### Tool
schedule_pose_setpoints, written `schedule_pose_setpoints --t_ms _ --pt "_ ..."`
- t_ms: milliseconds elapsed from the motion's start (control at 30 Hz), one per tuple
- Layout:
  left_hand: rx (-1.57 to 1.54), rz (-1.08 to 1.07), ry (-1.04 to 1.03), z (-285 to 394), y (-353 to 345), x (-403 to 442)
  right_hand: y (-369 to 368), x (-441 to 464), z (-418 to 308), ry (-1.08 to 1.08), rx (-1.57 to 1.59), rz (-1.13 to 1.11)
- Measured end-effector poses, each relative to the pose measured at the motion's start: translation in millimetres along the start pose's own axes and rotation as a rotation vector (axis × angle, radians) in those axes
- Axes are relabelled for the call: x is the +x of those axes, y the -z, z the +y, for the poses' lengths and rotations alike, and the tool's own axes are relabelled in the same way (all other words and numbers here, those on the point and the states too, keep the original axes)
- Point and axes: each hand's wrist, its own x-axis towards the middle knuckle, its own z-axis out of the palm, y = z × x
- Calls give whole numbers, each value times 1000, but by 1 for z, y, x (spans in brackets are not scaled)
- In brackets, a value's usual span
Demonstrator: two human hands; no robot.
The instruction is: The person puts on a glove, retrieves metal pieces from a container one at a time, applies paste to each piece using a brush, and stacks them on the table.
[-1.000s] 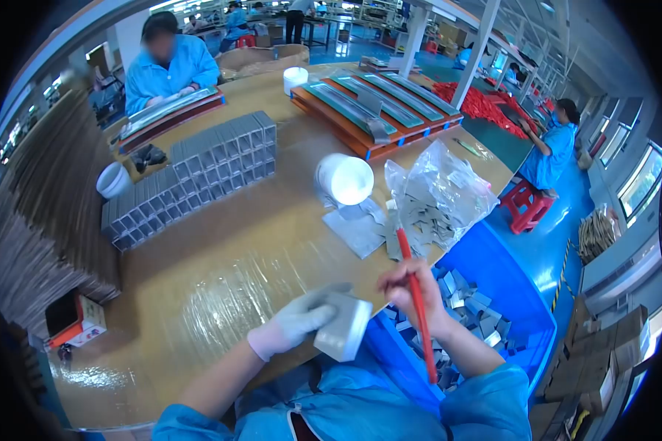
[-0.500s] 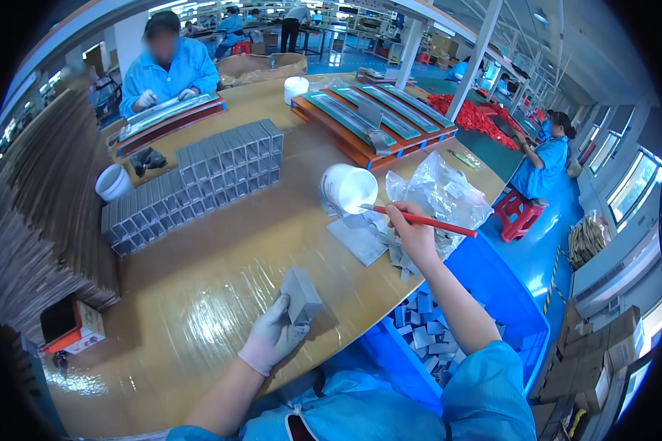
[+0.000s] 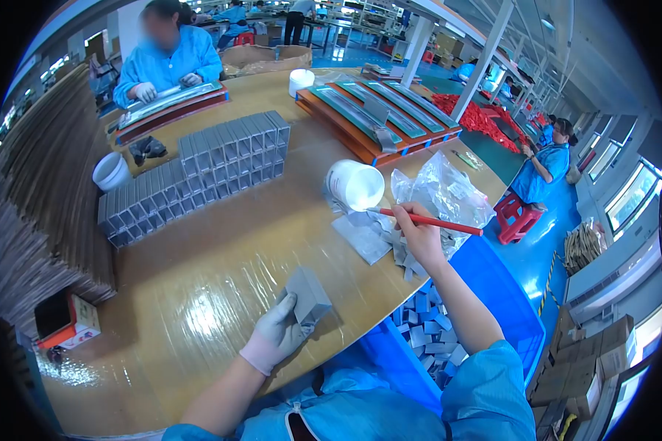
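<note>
Dipping seems the step: the left hand [image 3: 278,334] grasps a grey box [image 3: 305,294], the right hand [image 3: 419,234] a red-handled brush [image 3: 452,224] at the white tub [image 3: 340,184]; lifting calls for steadiness.

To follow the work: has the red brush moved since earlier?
Yes: the red brush went forward, away from the blue bin, to the nearest white tub.

We could read no words, numbers or signs. We saw red print on the small white box [image 3: 85,323] at the frame's lower left and faint marks on the white tub [image 3: 356,185] near the centre, both too small to decipher.
</note>
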Motion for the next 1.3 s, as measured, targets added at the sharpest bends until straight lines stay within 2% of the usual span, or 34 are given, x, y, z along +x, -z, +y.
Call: schedule_pose_setpoints --t_ms 67,200,400,900,1067,1200,1233,1300 --pt "5 17 -3 0 0 0 1 0 0 4 -1 6" --pt "-39 -86 13 1 7 2 -2 0 -9 -16 33 -5" --pt "0 -86 8 1 7 2 2 0 6 7 -36 -36" --pt "43 -68 12 1 8 3 10 14 -8 -43 -61 -84" --pt "25 -19 -2 1 3 1 16 14 -11 126 -167 -64" --pt "-130 -123 39 4 17 4 17 3 -39 -79 233 145" --pt "-132 -117 24 5 21 4 15 -1 -40 -79 237 130" --pt "-199 -137 33 9 26 8 12 -11 -35 -191 542 94"
